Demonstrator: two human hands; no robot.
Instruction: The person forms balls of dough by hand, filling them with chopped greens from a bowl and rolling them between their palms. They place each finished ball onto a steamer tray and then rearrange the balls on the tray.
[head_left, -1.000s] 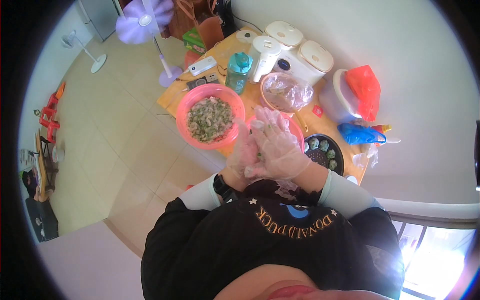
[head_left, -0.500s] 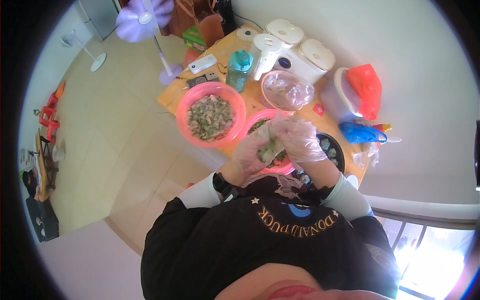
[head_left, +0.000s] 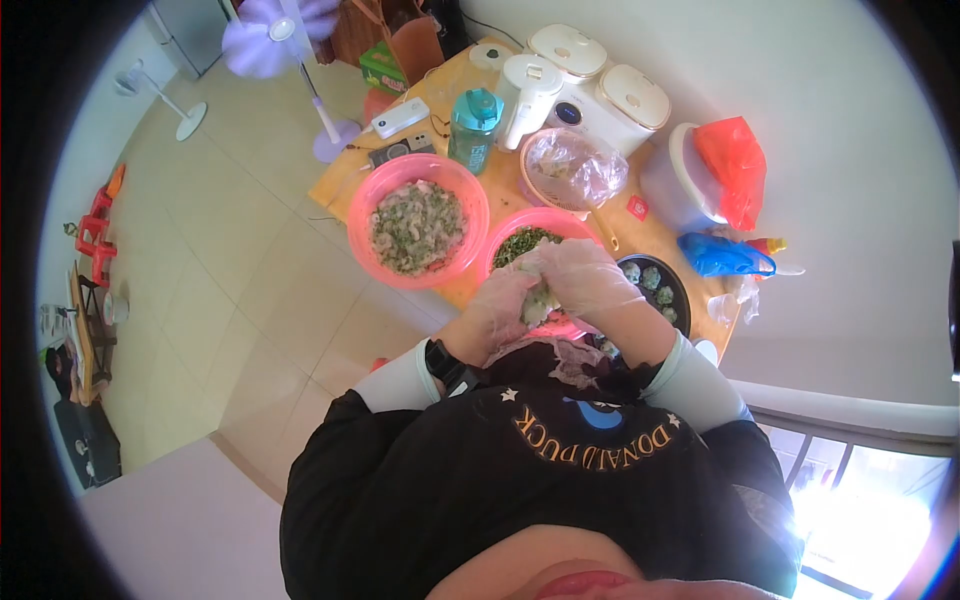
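Observation:
Both of my hands wear thin clear plastic gloves. They meet above a pink bowl [head_left: 487, 262] of chopped dark green filling [head_left: 527, 243]. My left hand [head_left: 503, 303] curls around a pale greenish-white lump of dough [head_left: 538, 306] from below and the left. Against the top of the same lump, the fingers of my right hand [head_left: 588, 280] are bent inward, their tips partly hidden. Just right of my right hand, a round black pan [head_left: 683, 300] holds several greenish-white balls [head_left: 651, 277], partly covered by my forearm.
A larger pink bowl [head_left: 358, 225] of pale-and-green chopped mixture [head_left: 418, 228] stands left. Behind are a teal bottle [head_left: 473, 133], a white pitcher [head_left: 531, 95], a plastic-covered basket [head_left: 575, 170] and a white appliance [head_left: 608, 110]. A blue bag [head_left: 722, 256] and lidded bucket [head_left: 683, 180] sit right.
My right hand has turned and lowered over the dough, with its fingers closing toward my left hand. More of the filling bowl and the pan now shows.

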